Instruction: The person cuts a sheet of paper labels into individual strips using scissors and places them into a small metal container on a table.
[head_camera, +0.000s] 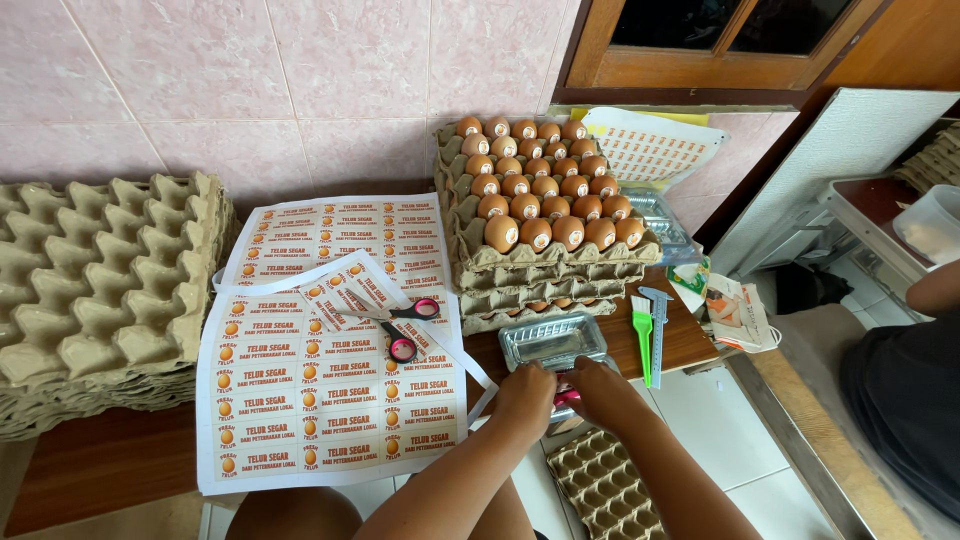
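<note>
My left hand (522, 392) and my right hand (600, 390) meet at the front edge of the wooden table (110, 460). Between them they grip a small pink and silver object (566, 398); most of it is hidden by the fingers. Just beyond the hands lies a clear plastic egg box (550, 340), with no eggs in it. Behind it rises a stack of cardboard trays (530, 280) whose top tray is full of brown eggs (540, 190).
Printed label sheets (330, 390) cover the table's middle, with pink-handled scissors (402, 325) on them. Empty trays (95, 290) pile up at the left. A green brush (642, 335) and a caliper (657, 330) lie at the right. Another person (905, 380) sits far right.
</note>
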